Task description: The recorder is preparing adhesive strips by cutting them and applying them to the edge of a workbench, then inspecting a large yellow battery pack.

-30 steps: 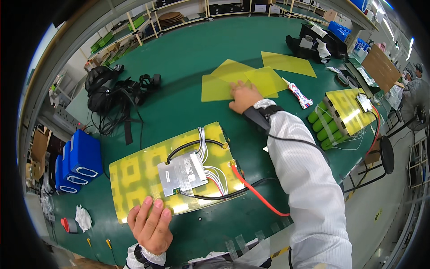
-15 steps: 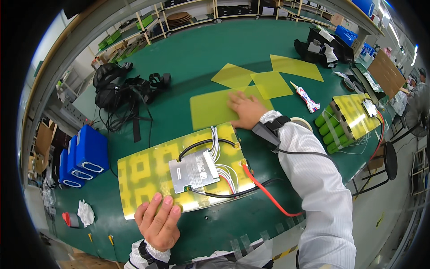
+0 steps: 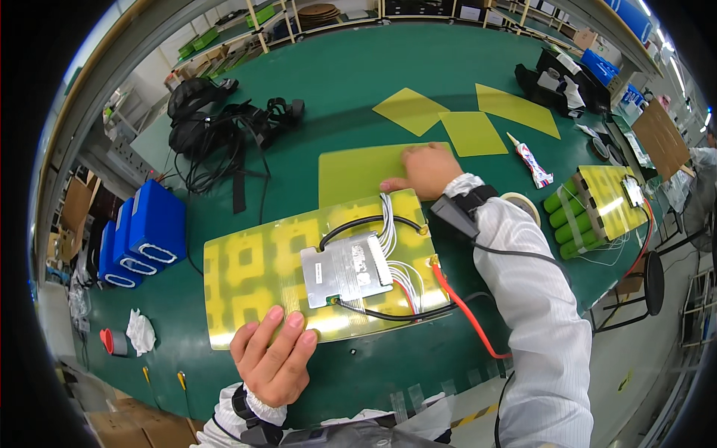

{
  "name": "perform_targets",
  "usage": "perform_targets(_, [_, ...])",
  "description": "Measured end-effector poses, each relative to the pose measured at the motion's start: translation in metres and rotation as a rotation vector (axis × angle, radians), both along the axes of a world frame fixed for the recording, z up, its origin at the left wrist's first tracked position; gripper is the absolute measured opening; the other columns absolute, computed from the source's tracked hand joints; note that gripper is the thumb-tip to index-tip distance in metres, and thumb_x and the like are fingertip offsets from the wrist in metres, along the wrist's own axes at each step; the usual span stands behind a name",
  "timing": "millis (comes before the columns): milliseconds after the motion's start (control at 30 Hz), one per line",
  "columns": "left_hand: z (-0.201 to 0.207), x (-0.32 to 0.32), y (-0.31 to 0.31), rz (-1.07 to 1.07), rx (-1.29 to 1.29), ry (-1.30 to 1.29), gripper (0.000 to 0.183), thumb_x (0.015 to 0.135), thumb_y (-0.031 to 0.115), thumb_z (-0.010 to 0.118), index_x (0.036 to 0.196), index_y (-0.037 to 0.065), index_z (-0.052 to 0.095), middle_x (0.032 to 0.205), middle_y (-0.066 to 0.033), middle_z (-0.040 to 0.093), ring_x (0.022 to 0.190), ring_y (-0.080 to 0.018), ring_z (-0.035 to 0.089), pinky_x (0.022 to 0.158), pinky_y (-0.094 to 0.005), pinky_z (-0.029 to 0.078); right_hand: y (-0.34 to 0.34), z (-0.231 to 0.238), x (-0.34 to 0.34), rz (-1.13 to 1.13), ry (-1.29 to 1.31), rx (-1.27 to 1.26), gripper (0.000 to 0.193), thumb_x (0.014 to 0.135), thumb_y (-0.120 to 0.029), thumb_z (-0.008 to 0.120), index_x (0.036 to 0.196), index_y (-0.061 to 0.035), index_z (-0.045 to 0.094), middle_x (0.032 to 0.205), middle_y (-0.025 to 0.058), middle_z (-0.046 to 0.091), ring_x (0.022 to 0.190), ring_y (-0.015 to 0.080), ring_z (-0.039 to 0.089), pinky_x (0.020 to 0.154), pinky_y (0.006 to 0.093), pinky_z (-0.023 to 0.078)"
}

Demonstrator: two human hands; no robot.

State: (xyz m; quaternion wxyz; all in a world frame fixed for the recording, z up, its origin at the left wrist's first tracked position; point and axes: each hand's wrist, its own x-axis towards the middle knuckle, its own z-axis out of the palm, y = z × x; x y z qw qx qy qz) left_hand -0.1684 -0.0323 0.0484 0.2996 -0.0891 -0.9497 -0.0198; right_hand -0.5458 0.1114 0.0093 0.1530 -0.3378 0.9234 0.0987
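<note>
A battery pack [image 3: 258, 257] faced with a yellow sheet lies before me, with a silver circuit module [image 3: 347, 269] taped on top and white, black and red wires. The outstretched fingers of my left hand [image 3: 276, 362] rest on its near edge; the thumb is hidden. Beyond the pack, my right hand [image 3: 429, 172] is closed on a yellow insulating sheet [image 3: 355, 168] at its far right edge, fingers bent over and thumb lying on top. The pack hides the sheet's near part. Further off lie several loose yellow sheets [image 3: 474, 134].
A glue tube [image 3: 532, 163] and a tape roll [image 3: 523, 203] lie right of my right hand, before a second pack with green cells [image 3: 571, 220]. Blue packs [image 3: 157, 224] stand at left, below black straps and cables [image 3: 224, 127]. A black box [image 3: 567, 82] sits far right.
My right hand has gone from lying spread on the yellow sheet to bent fingers at its far right edge. My left hand stays on the pack's near edge. The whole view has shifted slightly.
</note>
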Motion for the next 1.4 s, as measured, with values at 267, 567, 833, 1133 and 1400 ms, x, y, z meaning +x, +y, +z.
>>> perform_targets(267, [-0.003, -0.006, 0.002, -0.029, 0.008, 0.052, 0.030, 0.083, 0.001, 0.063, 0.109, 0.012, 0.073, 0.117, -0.0099, 0.072, 0.113, -0.0308, 0.066, 0.102, -0.0406, 0.039, 0.038, -0.009, -0.009, 0.056, 0.135, -0.298, 0.093, 0.070, -0.055, 0.078, 0.144, -0.0092, 0.046, 0.143, 0.0178, 0.047, 0.133, 0.0367, 0.047, 0.108, 0.0501, 0.041])
perform_targets(567, [0.000, -0.013, 0.004, -0.031, 0.017, 0.098, 0.028, 0.085, 0.000, 0.068, 0.111, 0.010, 0.071, 0.118, -0.0133, 0.071, 0.114, -0.0323, 0.066, 0.097, -0.0423, 0.042, 0.025, 0.015, -0.005, -0.270, 0.043, -0.073, 0.087, 0.067, -0.058, 0.081, 0.132, -0.0085, 0.052, 0.126, 0.0181, 0.061, 0.120, 0.0395, 0.059, 0.099, 0.0502, 0.048])
perform_targets(833, [-0.002, -0.011, 0.005, -0.040, 0.024, 0.128, 0.033, 0.083, -0.002, 0.070, 0.115, 0.006, 0.070, 0.120, -0.0145, 0.070, 0.118, -0.0326, 0.064, 0.098, -0.0433, 0.043, 0.045, 0.016, 0.026, -0.232, 0.024, -0.209, 0.105, 0.058, -0.055, 0.089, 0.143, -0.0122, 0.044, 0.144, 0.0193, 0.046, 0.134, 0.0439, 0.046, 0.104, 0.0531, 0.046])
perform_targets(1133, [-0.003, -0.012, 0.008, -0.027, 0.032, 0.136, 0.030, 0.084, -0.001, 0.071, 0.114, 0.006, 0.072, 0.122, -0.0127, 0.070, 0.119, -0.0289, 0.064, 0.100, -0.0407, 0.041, 0.071, 0.016, 0.025, -0.469, -0.100, -0.227, 0.108, 0.053, -0.064, 0.089, 0.137, -0.0086, 0.050, 0.130, 0.0245, 0.059, 0.126, 0.0375, 0.056, 0.103, 0.0493, 0.045])
perform_targets(1400, [-0.007, -0.016, 0.006, -0.041, 0.017, 0.160, 0.032, 0.086, 0.000, 0.070, 0.117, 0.007, 0.072, 0.123, -0.0119, 0.070, 0.119, -0.0292, 0.064, 0.101, -0.0407, 0.042, 0.080, 0.024, 0.017, -0.280, 0.035, -0.385, 0.070, 0.071, -0.048, 0.084, 0.113, 0.0050, 0.067, 0.104, 0.0204, 0.072, 0.094, 0.0338, 0.071, 0.079, 0.0399, 0.055])
